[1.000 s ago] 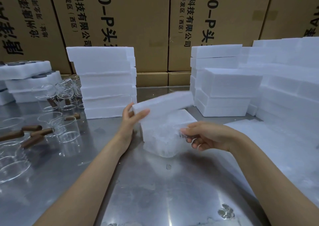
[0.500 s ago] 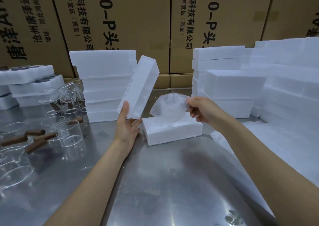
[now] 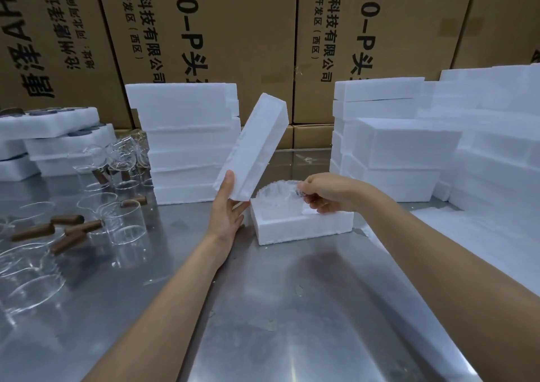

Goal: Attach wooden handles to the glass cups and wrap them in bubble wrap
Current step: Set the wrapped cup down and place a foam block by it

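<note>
My left hand (image 3: 227, 212) holds a white foam lid (image 3: 253, 151) tilted up on its lower end, thumb on its near face. Beside it, my right hand (image 3: 324, 194) pinches a bubble-wrapped glass cup (image 3: 276, 196) that sits low in the open foam box base (image 3: 301, 225) on the steel table. Several bare glass cups (image 3: 125, 221) with brown wooden handles (image 3: 83, 227) stand and lie at the left of the table.
Stacks of white foam boxes rise behind at centre-left (image 3: 187, 142) and at the right (image 3: 409, 153). More foam trays (image 3: 58, 136) sit at the far left. Large cardboard cartons (image 3: 233, 40) wall off the back. A bubble-wrap sheet (image 3: 473, 244) covers the table's right side.
My left hand lifted the foam lid off the base and tipped it upright. My right hand raised the wrapped cup, then lowered it into the foam base.
</note>
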`<state>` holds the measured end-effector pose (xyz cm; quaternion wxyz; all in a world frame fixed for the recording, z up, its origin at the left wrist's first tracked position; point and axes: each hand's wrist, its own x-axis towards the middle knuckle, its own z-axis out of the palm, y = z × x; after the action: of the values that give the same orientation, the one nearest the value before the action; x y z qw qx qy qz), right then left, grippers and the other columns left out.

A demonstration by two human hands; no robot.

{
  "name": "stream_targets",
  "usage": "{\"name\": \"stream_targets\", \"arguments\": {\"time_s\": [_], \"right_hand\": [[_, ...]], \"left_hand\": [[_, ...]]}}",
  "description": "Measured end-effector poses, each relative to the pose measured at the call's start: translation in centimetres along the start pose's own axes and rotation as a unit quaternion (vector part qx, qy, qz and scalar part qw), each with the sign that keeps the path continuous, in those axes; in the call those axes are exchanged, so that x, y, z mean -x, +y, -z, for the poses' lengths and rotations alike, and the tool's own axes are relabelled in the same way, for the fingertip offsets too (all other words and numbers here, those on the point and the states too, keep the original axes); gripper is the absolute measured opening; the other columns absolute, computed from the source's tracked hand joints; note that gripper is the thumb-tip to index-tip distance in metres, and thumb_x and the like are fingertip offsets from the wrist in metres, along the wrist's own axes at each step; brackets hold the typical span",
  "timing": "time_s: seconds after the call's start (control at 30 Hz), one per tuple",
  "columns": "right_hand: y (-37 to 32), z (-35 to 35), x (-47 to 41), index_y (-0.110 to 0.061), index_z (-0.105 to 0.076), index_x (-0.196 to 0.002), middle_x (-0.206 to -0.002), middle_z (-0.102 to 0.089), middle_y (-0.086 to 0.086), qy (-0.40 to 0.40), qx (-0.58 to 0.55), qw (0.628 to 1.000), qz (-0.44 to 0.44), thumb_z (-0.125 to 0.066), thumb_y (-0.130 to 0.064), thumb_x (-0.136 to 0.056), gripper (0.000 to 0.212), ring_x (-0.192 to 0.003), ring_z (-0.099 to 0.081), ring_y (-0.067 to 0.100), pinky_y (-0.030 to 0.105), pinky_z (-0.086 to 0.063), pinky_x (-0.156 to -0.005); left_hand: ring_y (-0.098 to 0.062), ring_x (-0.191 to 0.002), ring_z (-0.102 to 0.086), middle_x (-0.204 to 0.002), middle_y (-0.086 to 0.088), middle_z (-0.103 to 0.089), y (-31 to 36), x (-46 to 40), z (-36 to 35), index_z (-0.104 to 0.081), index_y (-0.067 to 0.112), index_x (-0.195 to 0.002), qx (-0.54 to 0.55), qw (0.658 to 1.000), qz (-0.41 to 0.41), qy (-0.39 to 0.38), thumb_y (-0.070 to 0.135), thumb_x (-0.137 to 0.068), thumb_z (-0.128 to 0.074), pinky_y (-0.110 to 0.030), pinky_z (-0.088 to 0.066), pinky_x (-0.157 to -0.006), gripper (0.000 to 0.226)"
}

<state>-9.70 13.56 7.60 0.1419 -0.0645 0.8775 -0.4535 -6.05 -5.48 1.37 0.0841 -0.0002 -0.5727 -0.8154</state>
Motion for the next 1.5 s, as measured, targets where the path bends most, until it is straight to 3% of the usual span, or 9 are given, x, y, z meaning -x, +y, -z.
{"name": "stream_targets", "arguments": {"time_s": [0.27,0.4,0.57,0.7,0.87,0.97,1.13,1.3,1.5], "right_hand": [[0.1,-0.8,-0.8,-0.012,-0.045,-0.070,-0.082,-0.062,0.005,0.014,0.146,0.988,-0.041,-0.037,-0.016,-0.094,0.026,-0.080,-0.055,0.019,0.026,-0.040,-0.078],[0.3,-1.1,-0.6,-0.010,-0.046,-0.068,-0.082,-0.059,0.006,0.034,0.194,0.980,-0.013,-0.038,-0.017,-0.094,0.028,-0.062,-0.046,0.015,0.023,-0.039,-0.060],[2.7,-2.1,-0.3,-0.018,-0.051,-0.097,-0.089,-0.051,-0.003,0.239,0.063,0.966,0.076,-0.038,-0.026,-0.098,0.015,-0.086,-0.047,0.017,0.029,-0.035,-0.074],[4.2,-1.1,1.4,-0.025,-0.052,-0.104,-0.099,-0.057,-0.013,0.382,-0.132,0.902,0.152,-0.038,-0.032,-0.099,0.016,-0.096,-0.053,0.013,0.027,-0.037,-0.074],[4.4,0.7,2.4,-0.028,-0.053,-0.112,-0.107,-0.059,-0.007,0.332,-0.308,0.875,0.172,-0.033,-0.041,-0.099,0.027,-0.100,-0.056,0.012,0.028,-0.042,-0.083],[4.4,0.0,2.6,-0.036,-0.059,-0.099,-0.094,-0.059,-0.018,0.278,-0.345,0.876,0.192,-0.037,-0.048,-0.097,0.025,-0.088,-0.059,-0.002,0.016,-0.050,-0.069],[4.9,-0.5,2.0,-0.039,-0.054,-0.085,-0.095,-0.054,-0.017,0.285,-0.308,0.889,0.186,-0.045,-0.048,-0.094,0.015,-0.092,-0.053,0.002,0.029,-0.045,-0.086],[5.5,-0.7,1.5,-0.029,-0.049,-0.106,-0.099,-0.050,-0.018,0.282,-0.268,0.909,0.150,-0.045,-0.040,-0.092,0.018,-0.095,-0.049,0.003,0.033,-0.042,-0.087],[5.8,-1.4,1.1,-0.025,-0.040,-0.107,-0.093,-0.046,-0.018,0.284,-0.208,0.928,0.122,-0.041,-0.040,-0.093,0.020,-0.085,-0.045,0.000,0.024,-0.034,-0.064]], "left_hand": [[-0.021,-0.123,-0.052,-0.134,-0.001,-0.057,0.0,0.0,-0.2,-0.043,0.030,-0.139,-0.020,1.000,-0.010,0.000,0.064,-0.067,-0.049,-0.042,-0.023,-0.113,0.080],[-0.020,-0.122,-0.052,-0.134,-0.001,-0.057,-0.1,0.1,-0.2,-0.043,0.029,-0.139,-0.031,0.999,-0.015,-0.010,0.062,-0.070,-0.047,-0.037,-0.026,-0.104,0.077],[-0.019,-0.122,-0.051,-0.134,0.000,-0.053,0.0,0.3,-0.2,-0.040,0.026,-0.138,-0.043,0.999,-0.016,-0.009,0.060,-0.069,-0.062,-0.037,-0.027,-0.106,0.080],[-0.009,-0.106,-0.052,-0.116,0.010,-0.052,-0.4,0.5,-0.8,-0.041,0.033,-0.115,-0.084,0.994,-0.071,-0.019,0.050,-0.067,-0.071,-0.008,-0.040,-0.078,0.060],[-0.006,-0.113,-0.051,-0.125,0.010,-0.048,-0.8,0.6,-0.7,-0.030,0.023,-0.143,-0.191,0.967,-0.162,-0.053,0.055,-0.064,-0.073,-0.018,-0.046,-0.091,0.096],[0.009,-0.116,-0.042,-0.135,0.018,-0.039,-1.1,0.8,-0.6,-0.025,0.037,-0.144,-0.277,0.941,-0.182,-0.069,0.068,-0.060,-0.064,-0.015,-0.036,-0.095,0.098],[0.003,-0.127,-0.028,-0.146,0.023,-0.026,-1.1,0.6,0.0,-0.023,0.055,-0.140,-0.337,0.921,-0.190,-0.044,0.067,-0.069,-0.058,-0.023,-0.025,-0.102,0.080],[0.002,-0.128,-0.026,-0.147,0.023,-0.025,-1.2,0.5,0.1,-0.022,0.053,-0.142,-0.357,0.912,-0.196,-0.043,0.066,-0.070,-0.057,-0.027,-0.025,-0.104,0.081],[0.002,-0.126,-0.032,-0.149,0.019,-0.030,-1.2,0.3,0.2,-0.024,0.043,-0.146,-0.315,0.931,-0.177,-0.051,0.062,-0.070,-0.059,-0.022,-0.028,-0.101,0.085]]}}
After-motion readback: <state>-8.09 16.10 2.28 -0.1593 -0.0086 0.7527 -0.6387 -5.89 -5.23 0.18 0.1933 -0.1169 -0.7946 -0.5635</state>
